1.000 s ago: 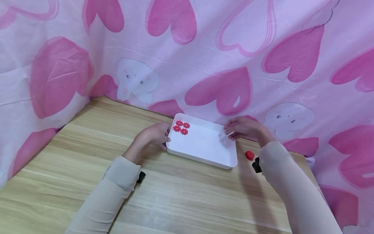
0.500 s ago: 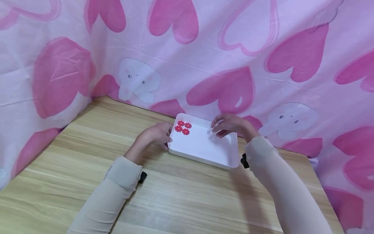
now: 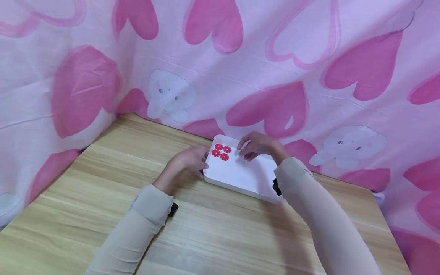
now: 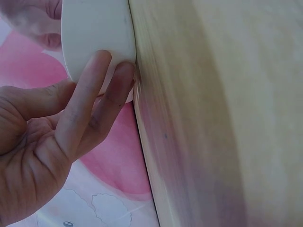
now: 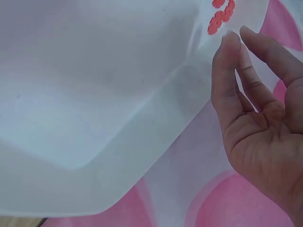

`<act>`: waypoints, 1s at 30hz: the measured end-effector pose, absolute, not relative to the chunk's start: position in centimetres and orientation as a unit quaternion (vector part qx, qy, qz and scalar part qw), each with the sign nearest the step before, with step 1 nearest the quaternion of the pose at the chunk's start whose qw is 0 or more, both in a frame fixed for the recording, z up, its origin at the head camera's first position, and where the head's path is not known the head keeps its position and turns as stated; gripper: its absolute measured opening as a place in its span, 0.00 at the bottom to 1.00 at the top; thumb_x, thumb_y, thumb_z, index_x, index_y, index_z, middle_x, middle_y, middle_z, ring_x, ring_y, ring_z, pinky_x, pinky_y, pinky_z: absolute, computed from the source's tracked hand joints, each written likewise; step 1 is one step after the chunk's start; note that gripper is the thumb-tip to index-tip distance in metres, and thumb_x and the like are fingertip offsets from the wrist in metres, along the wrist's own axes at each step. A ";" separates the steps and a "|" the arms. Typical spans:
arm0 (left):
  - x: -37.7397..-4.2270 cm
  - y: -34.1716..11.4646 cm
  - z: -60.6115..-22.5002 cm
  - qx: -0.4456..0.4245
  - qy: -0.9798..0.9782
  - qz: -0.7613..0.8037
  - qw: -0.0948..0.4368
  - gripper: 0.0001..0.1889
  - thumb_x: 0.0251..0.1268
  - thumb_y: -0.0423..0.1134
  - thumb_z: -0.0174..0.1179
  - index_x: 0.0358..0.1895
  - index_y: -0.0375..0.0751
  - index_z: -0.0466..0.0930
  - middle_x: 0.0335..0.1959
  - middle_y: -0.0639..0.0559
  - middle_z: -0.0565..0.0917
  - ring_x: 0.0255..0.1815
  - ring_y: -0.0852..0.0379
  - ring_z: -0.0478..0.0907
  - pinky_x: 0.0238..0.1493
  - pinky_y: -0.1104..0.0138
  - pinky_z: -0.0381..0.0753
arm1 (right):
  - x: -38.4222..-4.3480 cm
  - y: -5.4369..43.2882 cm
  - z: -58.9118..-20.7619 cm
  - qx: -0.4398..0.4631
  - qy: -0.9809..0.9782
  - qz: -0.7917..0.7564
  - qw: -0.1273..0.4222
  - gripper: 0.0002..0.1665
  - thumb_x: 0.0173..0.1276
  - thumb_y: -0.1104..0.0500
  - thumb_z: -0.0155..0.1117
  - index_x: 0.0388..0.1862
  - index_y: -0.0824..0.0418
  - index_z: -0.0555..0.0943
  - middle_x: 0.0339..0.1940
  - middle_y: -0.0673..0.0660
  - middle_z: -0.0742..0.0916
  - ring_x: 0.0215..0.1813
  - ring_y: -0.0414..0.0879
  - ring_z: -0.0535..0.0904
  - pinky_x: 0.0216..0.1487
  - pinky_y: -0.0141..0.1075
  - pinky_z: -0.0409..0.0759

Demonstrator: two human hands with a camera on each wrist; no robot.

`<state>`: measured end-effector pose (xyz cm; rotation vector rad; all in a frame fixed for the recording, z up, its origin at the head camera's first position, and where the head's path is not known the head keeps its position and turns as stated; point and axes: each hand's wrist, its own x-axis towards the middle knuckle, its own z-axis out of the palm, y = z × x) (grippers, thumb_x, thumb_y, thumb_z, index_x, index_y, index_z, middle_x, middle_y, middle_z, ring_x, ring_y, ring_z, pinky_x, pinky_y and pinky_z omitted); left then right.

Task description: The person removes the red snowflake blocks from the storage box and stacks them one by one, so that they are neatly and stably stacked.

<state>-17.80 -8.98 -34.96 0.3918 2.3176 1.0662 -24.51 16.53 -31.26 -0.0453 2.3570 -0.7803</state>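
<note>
My left hand (image 3: 188, 160) is at the left side of the white tray (image 3: 247, 177). My fingers (image 4: 90, 94) lie straight against its outer wall — they press on it and do not curl round it, so this grip is loose and flat. In the left wrist view the tray's wall (image 4: 97, 38) stands right at the edge of the wooden surface (image 4: 222, 113), and two of my fingertips touch it.

My right hand (image 3: 256, 146) is over the far rim of the tray, just beside the red flowers. Its fingers (image 5: 227, 80) are nearly straight and relaxed, and they hold nothing. From the right wrist view the fingertips are very close to the tray's wall, but I cannot tell if they touch it.

The red flowers (image 3: 221, 151) are four little flat round pieces (they look like tiny gears). They sit close together in the tray's far left corner, between my two hands. In the right wrist view I see them as small red dots (image 5: 221, 14) just past my fingertips.

The tray sits on the wooden surface (image 3: 213, 233), near the back edge. Behind it hangs a pink cloth (image 3: 275, 57) with big hearts and white elephants on it — it goes round the left side too. My sleeves (image 3: 144, 214) are a pale cream colour.
</note>
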 end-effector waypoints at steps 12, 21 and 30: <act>-17.5 -8.1 -35.0 0.137 0.859 0.407 0.279 0.19 0.78 0.25 0.58 0.69 0.26 0.74 0.53 0.36 0.84 0.41 0.49 0.87 0.43 0.62 0.94 | -24.8 14.6 -33.0 -0.021 0.911 -0.269 0.312 0.16 0.72 0.60 0.75 0.56 0.62 0.87 0.45 0.58 0.88 0.38 0.47 0.86 0.49 0.34 0.93; -17.5 -7.5 -34.7 0.135 0.860 0.401 0.285 0.20 0.79 0.26 0.59 0.69 0.27 0.73 0.53 0.37 0.84 0.40 0.49 0.87 0.43 0.62 0.94 | -24.5 13.7 -34.0 -0.036 0.926 -0.226 0.301 0.17 0.69 0.62 0.77 0.55 0.59 0.86 0.47 0.59 0.83 0.38 0.48 0.86 0.48 0.34 0.93; -17.3 -7.3 -34.4 0.140 0.856 0.411 0.282 0.19 0.78 0.25 0.58 0.67 0.26 0.72 0.52 0.37 0.83 0.39 0.50 0.87 0.42 0.62 0.94 | -24.5 13.7 -34.4 -0.053 0.936 -0.199 0.286 0.16 0.66 0.61 0.81 0.49 0.59 0.85 0.47 0.58 0.84 0.41 0.49 0.87 0.47 0.34 0.93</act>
